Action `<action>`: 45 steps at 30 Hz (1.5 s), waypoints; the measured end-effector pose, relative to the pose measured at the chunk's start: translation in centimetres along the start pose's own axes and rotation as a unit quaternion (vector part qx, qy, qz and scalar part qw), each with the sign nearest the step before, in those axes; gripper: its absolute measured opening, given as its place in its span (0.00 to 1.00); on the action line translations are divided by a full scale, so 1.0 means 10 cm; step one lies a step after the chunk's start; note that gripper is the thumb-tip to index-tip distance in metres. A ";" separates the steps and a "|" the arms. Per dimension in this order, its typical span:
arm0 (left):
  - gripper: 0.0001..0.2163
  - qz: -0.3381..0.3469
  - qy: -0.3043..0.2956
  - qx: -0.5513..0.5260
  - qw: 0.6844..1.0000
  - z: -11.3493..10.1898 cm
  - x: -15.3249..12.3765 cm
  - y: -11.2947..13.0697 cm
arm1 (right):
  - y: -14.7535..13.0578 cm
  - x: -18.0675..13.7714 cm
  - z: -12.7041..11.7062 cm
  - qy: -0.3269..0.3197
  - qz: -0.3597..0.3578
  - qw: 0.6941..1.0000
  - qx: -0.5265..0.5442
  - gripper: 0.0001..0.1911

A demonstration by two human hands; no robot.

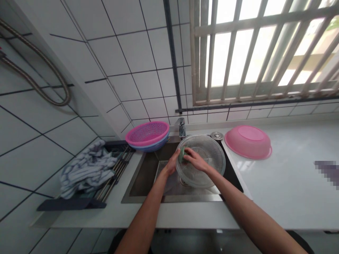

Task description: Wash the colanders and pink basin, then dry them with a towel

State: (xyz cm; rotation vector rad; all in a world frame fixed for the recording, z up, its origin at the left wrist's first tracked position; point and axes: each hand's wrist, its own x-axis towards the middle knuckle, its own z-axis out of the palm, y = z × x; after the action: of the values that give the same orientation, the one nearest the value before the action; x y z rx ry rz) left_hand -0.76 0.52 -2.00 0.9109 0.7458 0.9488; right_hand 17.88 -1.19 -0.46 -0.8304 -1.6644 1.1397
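A clear, ribbed plastic colander is held tilted over the steel sink. My left hand grips its left rim, with the fingers partly hidden behind the wall. Inside the colander, against the left side, my right hand is closed on a green scouring pad. The pad presses on the inner wall close to my left thumb. Below the colander, part of the sink drain shows.
A chrome faucet stands behind the sink. Pink and blue baskets are stacked at the back left. An upturned pink basin and a drain strainer lie right. A striped towel covers a metal rack on the left.
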 end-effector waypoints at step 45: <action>0.29 0.036 0.023 0.027 0.999 0.04 -0.04 -0.01 | -0.04 -0.06 -0.05 0.065 0.022 0.994 0.084 0.22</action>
State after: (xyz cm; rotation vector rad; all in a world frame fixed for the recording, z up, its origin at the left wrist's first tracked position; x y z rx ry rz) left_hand -0.58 0.01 -1.88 0.9717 0.7854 1.0209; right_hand 18.50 -1.68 -0.23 -0.8184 -1.4283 1.2117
